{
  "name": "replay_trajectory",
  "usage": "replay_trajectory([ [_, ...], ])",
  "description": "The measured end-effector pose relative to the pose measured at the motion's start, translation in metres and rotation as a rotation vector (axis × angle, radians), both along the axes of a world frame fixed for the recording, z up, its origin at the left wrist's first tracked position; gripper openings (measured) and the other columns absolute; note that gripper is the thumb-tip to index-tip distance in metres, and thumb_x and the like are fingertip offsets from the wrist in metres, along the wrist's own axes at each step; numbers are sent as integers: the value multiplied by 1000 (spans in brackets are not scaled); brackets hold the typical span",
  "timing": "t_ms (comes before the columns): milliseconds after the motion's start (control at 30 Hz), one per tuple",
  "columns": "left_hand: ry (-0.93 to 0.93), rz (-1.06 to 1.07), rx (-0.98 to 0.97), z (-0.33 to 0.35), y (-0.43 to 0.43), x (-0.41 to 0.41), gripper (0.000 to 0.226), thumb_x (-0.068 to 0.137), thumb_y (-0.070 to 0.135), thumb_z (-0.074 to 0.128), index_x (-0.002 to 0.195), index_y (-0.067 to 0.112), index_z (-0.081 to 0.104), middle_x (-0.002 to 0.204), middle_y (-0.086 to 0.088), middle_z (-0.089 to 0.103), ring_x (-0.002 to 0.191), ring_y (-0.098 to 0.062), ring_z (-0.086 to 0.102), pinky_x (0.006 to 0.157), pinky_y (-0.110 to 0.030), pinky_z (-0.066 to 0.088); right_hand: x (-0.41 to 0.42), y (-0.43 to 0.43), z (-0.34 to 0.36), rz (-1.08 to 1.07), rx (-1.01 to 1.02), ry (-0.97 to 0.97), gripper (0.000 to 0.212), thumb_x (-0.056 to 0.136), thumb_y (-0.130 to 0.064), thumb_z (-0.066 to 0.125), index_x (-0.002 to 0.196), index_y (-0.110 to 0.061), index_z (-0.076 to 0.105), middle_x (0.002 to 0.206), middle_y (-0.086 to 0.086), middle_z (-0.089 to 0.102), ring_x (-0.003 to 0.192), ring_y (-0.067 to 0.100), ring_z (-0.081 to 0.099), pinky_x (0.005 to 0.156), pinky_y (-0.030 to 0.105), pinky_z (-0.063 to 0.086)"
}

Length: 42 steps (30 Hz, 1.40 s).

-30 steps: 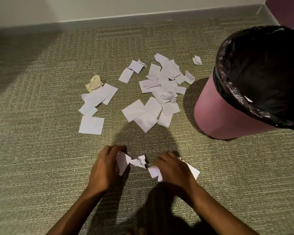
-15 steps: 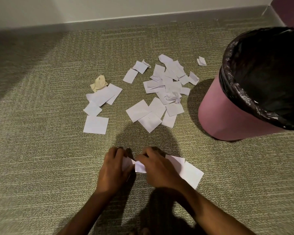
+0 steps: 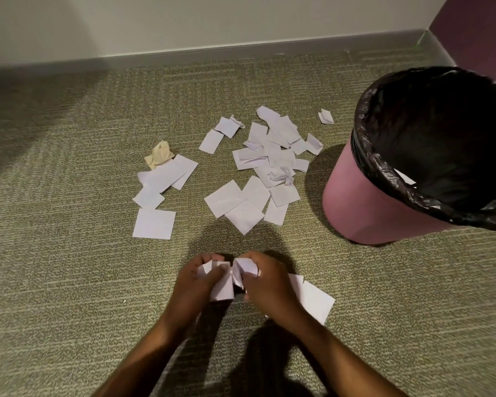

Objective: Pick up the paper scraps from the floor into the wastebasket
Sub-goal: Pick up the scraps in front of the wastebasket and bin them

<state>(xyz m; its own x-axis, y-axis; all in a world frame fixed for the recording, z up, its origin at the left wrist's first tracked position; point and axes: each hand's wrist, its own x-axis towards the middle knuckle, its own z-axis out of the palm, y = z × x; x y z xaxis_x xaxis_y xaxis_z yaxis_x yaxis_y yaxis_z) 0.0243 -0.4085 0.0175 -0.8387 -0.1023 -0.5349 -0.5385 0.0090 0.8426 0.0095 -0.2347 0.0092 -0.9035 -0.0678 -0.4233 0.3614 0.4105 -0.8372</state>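
Crouched over the carpet (image 3: 69,267), a person brings the left hand (image 3: 196,283) and right hand (image 3: 269,286) together, each grip curled tight round crumpled paper scraps (image 3: 226,277) held just off the floor. The wastebasket (image 3: 352,204), lined with a black bag (image 3: 384,161), stands ahead and to the right, nearer the right hand, so the bundle likely travels up and rightward over its rim. Flat sheets (image 3: 317,302) lie under the right wrist, and the main pile (image 3: 264,173) lies farther ahead.
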Motion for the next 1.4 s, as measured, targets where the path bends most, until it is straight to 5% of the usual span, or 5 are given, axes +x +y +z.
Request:
replay_trajectory([
  [533,347,-244,204,221,112,-133,16,98,13,72,113,13,71,91,-13,75,76,-29,66,69,-43,52,-80,75,223,-386,-289,476,24,99,-5,67,110,-25,75,103,7,79,97,36,78,74,58,68],
  [700,278,-391,279,257,170,-156,19,101,17,73,113,3,68,94,-19,78,80,-29,75,81,-47,65,-82,134,265,-501,-306,508,29,100,2,68,121,-18,72,106,4,82,91,20,82,67,34,67],
  [867,264,-660,166,258,208,-159,30,106,36,66,111,7,71,76,-6,76,51,-9,68,43,-20,52,-88,181,257,-606,-276,419,35,98,7,65,117,-22,73,96,-4,84,91,23,83,75,48,70],
  [1067,131,-667,163,255,234,-163,36,111,45,54,111,11,67,62,1,75,49,-12,72,45,-25,56,-96,209,226,-649,-157,283,38,97,3,66,123,-24,75,107,-4,79,97,26,80,67,38,69],
  [1400,235,-515,125,246,209,-178,21,105,16,64,123,7,72,108,-17,80,92,-23,76,93,-41,64,-90,212,214,-687,-42,414,27,94,-5,72,109,-25,81,103,-8,79,84,7,70,75,30,60],
])
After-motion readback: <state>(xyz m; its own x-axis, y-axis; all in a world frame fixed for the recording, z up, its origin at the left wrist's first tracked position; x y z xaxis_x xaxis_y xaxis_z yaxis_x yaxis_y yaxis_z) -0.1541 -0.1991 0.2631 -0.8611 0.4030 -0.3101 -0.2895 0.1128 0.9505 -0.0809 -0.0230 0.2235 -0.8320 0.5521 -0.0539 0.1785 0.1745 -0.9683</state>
